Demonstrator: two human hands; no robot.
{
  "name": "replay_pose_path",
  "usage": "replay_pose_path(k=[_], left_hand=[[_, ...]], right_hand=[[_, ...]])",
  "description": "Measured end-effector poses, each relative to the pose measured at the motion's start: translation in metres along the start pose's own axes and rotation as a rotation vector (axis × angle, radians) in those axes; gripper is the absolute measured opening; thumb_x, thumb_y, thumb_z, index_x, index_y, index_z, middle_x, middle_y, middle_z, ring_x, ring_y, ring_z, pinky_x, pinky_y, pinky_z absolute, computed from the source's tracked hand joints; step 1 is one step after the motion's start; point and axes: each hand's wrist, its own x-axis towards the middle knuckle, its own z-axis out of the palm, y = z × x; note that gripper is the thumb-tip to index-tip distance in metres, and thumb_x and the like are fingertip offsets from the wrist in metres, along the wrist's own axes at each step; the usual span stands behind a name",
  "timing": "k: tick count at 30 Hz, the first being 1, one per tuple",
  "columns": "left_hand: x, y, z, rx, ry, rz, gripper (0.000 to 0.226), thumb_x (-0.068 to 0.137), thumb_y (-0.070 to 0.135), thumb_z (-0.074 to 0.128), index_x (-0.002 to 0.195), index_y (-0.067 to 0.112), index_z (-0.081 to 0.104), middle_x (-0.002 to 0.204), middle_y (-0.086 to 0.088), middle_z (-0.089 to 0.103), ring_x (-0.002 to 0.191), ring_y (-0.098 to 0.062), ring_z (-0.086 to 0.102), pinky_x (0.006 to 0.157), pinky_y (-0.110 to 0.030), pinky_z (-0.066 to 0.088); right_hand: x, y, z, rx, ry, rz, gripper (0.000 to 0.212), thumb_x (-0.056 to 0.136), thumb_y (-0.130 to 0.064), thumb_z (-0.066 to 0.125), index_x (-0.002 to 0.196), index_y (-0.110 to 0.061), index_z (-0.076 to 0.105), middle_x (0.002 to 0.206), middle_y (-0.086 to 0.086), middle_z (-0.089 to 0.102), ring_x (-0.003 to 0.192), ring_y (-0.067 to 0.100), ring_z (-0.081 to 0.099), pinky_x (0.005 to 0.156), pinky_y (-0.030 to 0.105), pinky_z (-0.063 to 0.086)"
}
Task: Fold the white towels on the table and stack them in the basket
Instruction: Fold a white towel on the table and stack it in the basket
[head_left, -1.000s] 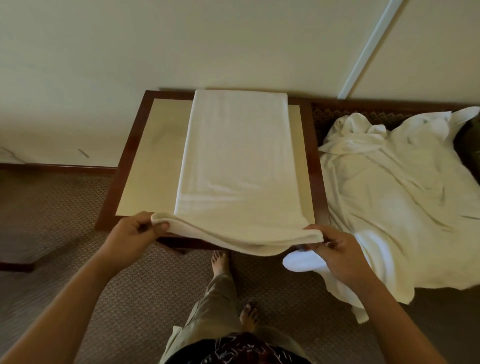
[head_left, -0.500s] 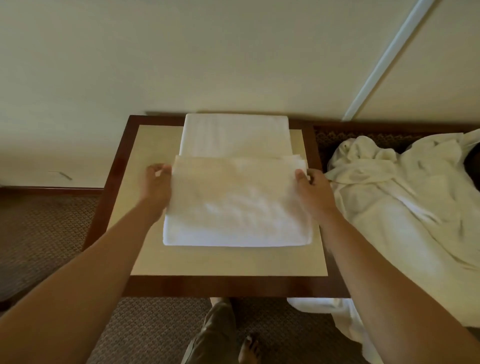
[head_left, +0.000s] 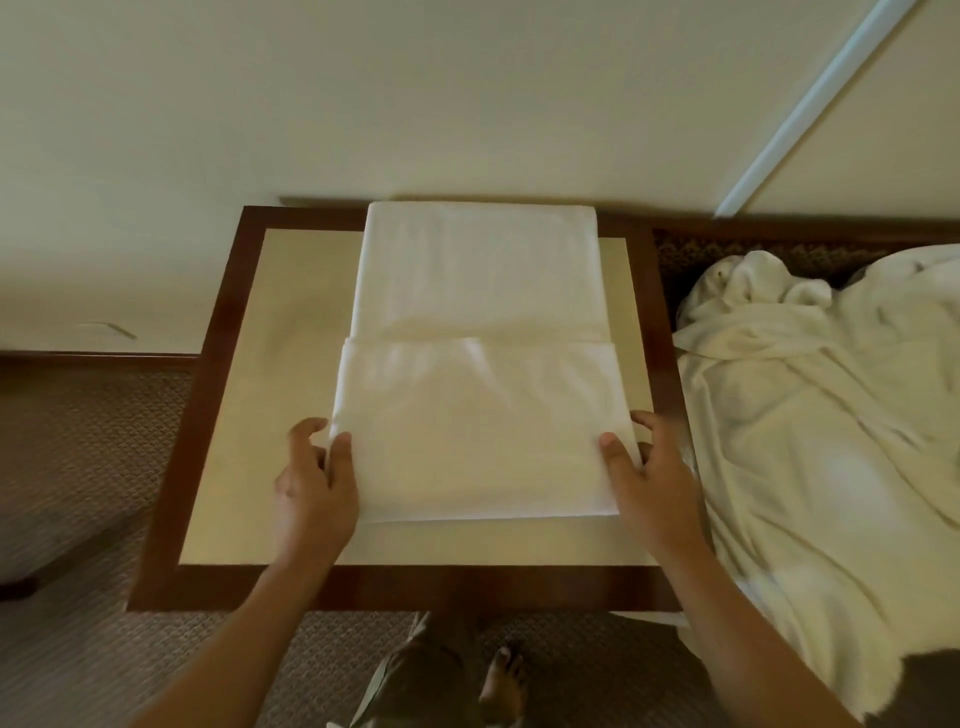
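We count one folded towel (head_left: 478, 384) flat on table (head_left: 218, 415). Our left hand (head_left: 314, 488) and right hand (head_left: 649, 478) pinch its near side edges. One crumpled towel heap (head_left: 810, 441) lies right of table.

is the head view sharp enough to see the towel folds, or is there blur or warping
Head view: dim, warm light; the towel looks soft but its fold edge reads clearly; the table frame bows from wide-angle distortion; left hand and right hand slightly smeared.
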Motion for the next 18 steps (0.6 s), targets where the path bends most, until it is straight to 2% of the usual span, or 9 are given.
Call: replay_pose_path(k=[2,3,5,7,10,13,16,18], left_hand=[[-0.011,-0.007,-0.003,0.019,0.02,0.02,0.029,0.107,0.034,0.046,0.13,0.017,0.046,0.068,-0.005,0.059,0.061,-0.019,0.057,0.051,-0.028,0.037],[-0.016,-0.01,-0.004,0.036,0.006,0.02,0.029,0.108,0.034,0.044,0.131,0.017,0.046,0.069,-0.005,0.059,0.063,-0.019,0.058,0.052,-0.028,0.037],[-0.023,-0.014,-0.009,0.083,-0.034,0.01,0.03,0.108,0.036,0.042,0.132,0.018,0.045,0.074,-0.003,0.061,0.069,-0.017,0.059,0.056,-0.03,0.039],[-0.033,-0.017,-0.016,0.132,-0.102,-0.009,0.029,0.108,0.035,0.04,0.133,0.02,0.045,0.078,-0.003,0.063,0.071,-0.017,0.06,0.055,-0.031,0.039],[-0.058,-0.025,-0.028,0.18,-0.234,-0.089,0.032,0.108,0.034,0.04,0.137,0.021,0.043,0.093,-0.001,0.064,0.076,-0.013,0.059,0.055,-0.027,0.041],[-0.076,-0.029,-0.035,0.191,-0.26,-0.124,0.038,0.106,0.035,0.046,0.14,0.02,0.044,0.098,0.002,0.064,0.08,-0.011,0.059,0.06,-0.029,0.045],[-0.07,-0.01,-0.032,0.107,-0.202,-0.075,0.042,0.104,0.037,0.052,0.142,0.02,0.043,0.092,0.005,0.062,0.079,-0.013,0.061,0.061,-0.03,0.048],[-0.053,0.007,-0.026,0.042,-0.169,-0.051,0.046,0.103,0.04,0.056,0.143,0.02,0.044,0.098,0.001,0.062,0.078,-0.011,0.058,0.061,-0.027,0.043]], right_hand=[[-0.011,0.006,0.004,-0.016,0.031,-0.005,0.039,0.097,-0.049,0.06,0.13,-0.031,0.048,0.091,-0.015,0.067,0.079,0.005,0.066,0.075,0.036,0.057],[-0.015,0.01,0.007,-0.033,0.036,-0.02,0.038,0.096,-0.055,0.057,0.126,-0.035,0.046,0.092,-0.016,0.067,0.081,0.01,0.068,0.082,0.047,0.057],[-0.027,0.014,0.008,-0.067,0.04,-0.031,0.037,0.094,-0.061,0.052,0.123,-0.039,0.043,0.089,-0.017,0.066,0.081,0.015,0.068,0.087,0.055,0.055],[-0.043,0.021,0.005,-0.072,0.036,-0.021,0.037,0.096,-0.056,0.054,0.124,-0.035,0.044,0.088,-0.016,0.066,0.082,0.017,0.068,0.087,0.055,0.055],[-0.074,0.036,-0.005,-0.107,0.039,0.011,0.037,0.097,-0.046,0.06,0.126,-0.024,0.051,0.098,-0.013,0.063,0.091,0.023,0.068,0.091,0.05,0.054],[-0.092,0.039,-0.016,-0.113,-0.03,0.115,0.035,0.094,-0.048,0.061,0.117,-0.023,0.055,0.098,-0.01,0.062,0.094,0.022,0.064,0.093,0.047,0.053],[-0.083,0.024,-0.022,-0.033,-0.014,0.112,0.035,0.091,-0.054,0.065,0.108,-0.024,0.057,0.093,-0.012,0.064,0.086,0.014,0.063,0.08,0.039,0.053],[-0.063,0.007,-0.022,0.039,-0.008,0.089,0.039,0.091,-0.052,0.069,0.111,-0.023,0.054,0.094,-0.012,0.063,0.082,0.007,0.061,0.067,0.03,0.047]])
